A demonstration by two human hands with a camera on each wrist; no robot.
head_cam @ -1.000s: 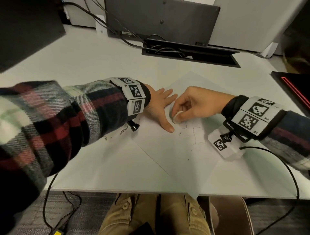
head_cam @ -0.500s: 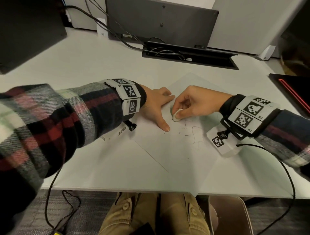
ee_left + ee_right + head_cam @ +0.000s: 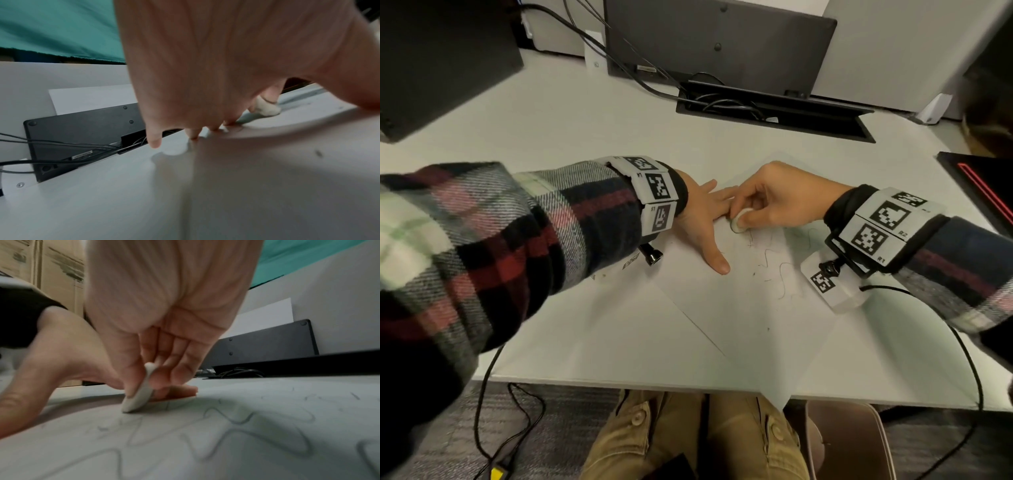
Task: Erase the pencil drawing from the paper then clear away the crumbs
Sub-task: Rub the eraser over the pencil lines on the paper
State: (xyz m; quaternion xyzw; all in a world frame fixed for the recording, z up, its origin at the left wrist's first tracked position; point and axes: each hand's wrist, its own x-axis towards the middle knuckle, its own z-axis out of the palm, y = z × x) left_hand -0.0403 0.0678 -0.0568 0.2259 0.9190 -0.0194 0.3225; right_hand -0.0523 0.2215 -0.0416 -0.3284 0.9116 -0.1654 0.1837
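A white sheet of paper lies skewed on the desk, with wavy pencil lines near its middle. My right hand pinches a flat white eraser between thumb and fingers, its edge down on the paper. The right wrist view shows the eraser touching the sheet just above the pencil lines. My left hand lies flat with straight fingers pressing the paper, just left of the eraser. Dark eraser crumbs are scattered on the sheet.
A black monitor base and an open cable tray with cables sit at the back of the white desk. A dark box stands back left, a black device with a red line at the right. One paper corner overhangs the front edge.
The eraser has moved a little away from me and to the left across the paper, toward the left hand's fingers. The left hand stays flat on the sheet.
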